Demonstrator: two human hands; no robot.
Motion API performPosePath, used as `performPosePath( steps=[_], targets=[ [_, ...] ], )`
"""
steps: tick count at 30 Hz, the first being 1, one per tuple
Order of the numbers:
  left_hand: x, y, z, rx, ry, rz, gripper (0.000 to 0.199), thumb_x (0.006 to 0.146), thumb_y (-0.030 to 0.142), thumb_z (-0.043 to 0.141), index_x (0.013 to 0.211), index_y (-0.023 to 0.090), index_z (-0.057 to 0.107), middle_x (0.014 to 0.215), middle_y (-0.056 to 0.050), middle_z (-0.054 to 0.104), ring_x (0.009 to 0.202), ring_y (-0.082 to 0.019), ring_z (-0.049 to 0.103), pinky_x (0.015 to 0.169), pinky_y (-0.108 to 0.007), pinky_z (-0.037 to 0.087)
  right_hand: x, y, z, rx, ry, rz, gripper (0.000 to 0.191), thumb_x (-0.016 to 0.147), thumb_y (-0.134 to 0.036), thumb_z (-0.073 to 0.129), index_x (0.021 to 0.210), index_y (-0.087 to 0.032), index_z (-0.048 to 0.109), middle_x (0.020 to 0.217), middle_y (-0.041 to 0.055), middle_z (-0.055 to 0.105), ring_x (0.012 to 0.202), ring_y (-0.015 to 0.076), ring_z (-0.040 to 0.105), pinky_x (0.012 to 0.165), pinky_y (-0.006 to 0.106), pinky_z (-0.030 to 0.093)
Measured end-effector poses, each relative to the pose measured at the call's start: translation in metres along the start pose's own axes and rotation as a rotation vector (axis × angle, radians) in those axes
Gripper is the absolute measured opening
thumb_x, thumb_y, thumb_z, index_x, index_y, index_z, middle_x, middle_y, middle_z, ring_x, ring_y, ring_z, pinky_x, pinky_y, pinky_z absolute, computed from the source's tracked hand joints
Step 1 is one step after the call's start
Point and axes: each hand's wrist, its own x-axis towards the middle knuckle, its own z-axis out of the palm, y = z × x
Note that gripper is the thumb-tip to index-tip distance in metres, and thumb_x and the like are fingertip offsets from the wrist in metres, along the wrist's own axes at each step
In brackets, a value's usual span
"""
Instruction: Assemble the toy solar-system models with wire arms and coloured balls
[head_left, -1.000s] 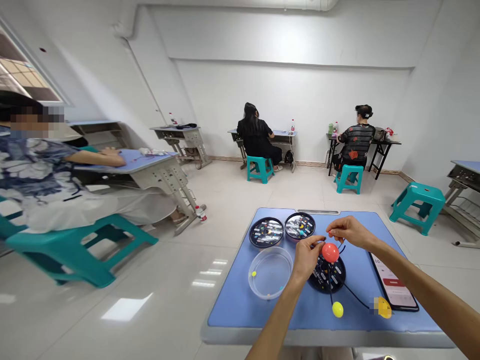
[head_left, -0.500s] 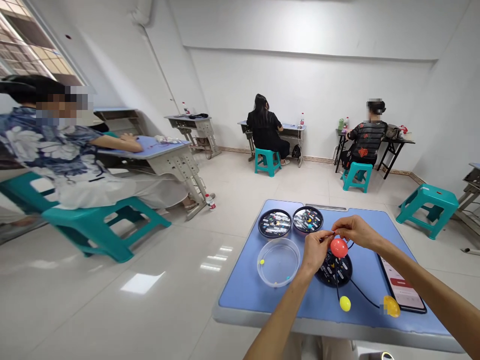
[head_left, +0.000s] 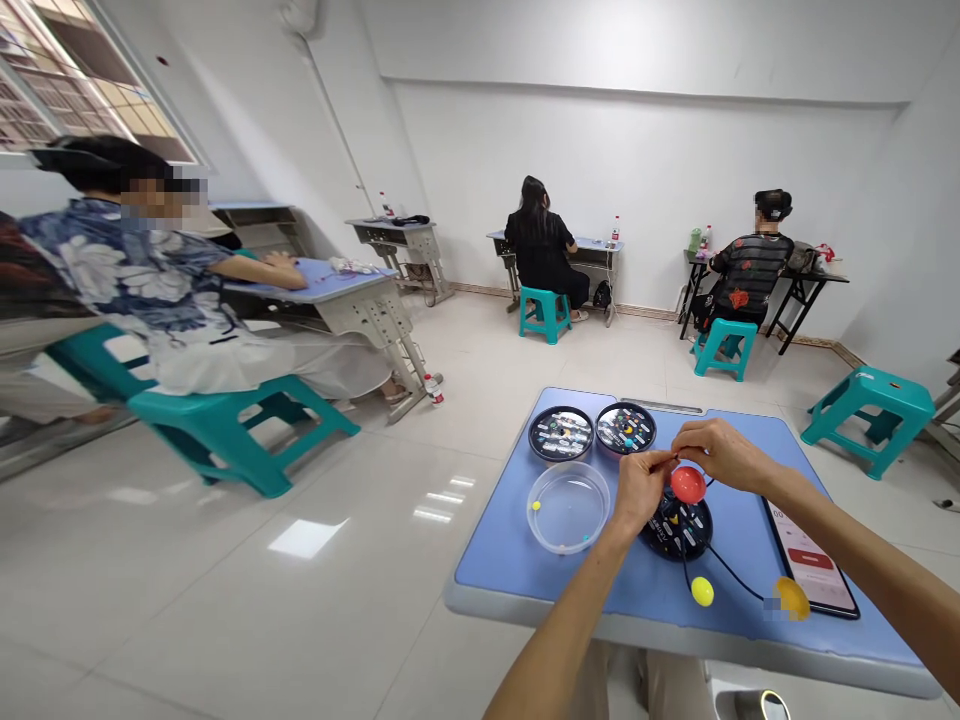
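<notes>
My left hand (head_left: pixel 639 490) and my right hand (head_left: pixel 720 455) meet above a black round disc base (head_left: pixel 675 526), their fingertips pinching a thin dark wire just over a red ball (head_left: pixel 688 485). Thin black wires run from the base to a yellow ball (head_left: pixel 702 591) and to a larger orange-yellow ball (head_left: pixel 792 598), which is partly blurred. These lie on the blue table (head_left: pixel 495 565). The hands hide part of the base.
A clear plastic dish (head_left: pixel 568 507) with small beads stands left of my hands. Two black round lids (head_left: pixel 560 432) sit at the table's far edge. A phone (head_left: pixel 810 565) lies at the right. Seated people work at other desks around the room.
The whole view has shifted as my head moved, so the table sits further right and higher. My hands stay together at the red ball, which has not visibly moved relative to them.
</notes>
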Motion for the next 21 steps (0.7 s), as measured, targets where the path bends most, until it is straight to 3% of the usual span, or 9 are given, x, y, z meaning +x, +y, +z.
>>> performPosePath(
  steps=[9,21],
  targets=[
    [0.000,-0.002,0.003,0.013,0.013,0.019,0.032,0.079,0.027,0.051,0.084,0.015,0.081,0.046,0.003,0.048,0.045,-0.009,0.036,0.046,-0.022,0.031,0.000,-0.004,-0.002,-0.052,-0.001,-0.057,0.027,0.089,-0.016,0.048,0.079,-0.019,0.073,0.076,0.0075,0.066,0.064,0.0159,0.057,0.060,0.027,0.042],
    [0.009,-0.011,0.010,0.005,0.037,0.065,0.031,0.079,0.022,0.051,0.088,0.016,0.081,0.049,0.002,0.052,0.049,-0.010,0.039,0.049,-0.021,0.034,0.001,0.005,-0.002,-0.152,-0.072,-0.089,0.035,0.083,-0.002,0.041,0.079,-0.018,0.072,0.076,0.0070,0.066,0.064,0.0158,0.057,0.057,0.026,0.038]
  ],
)
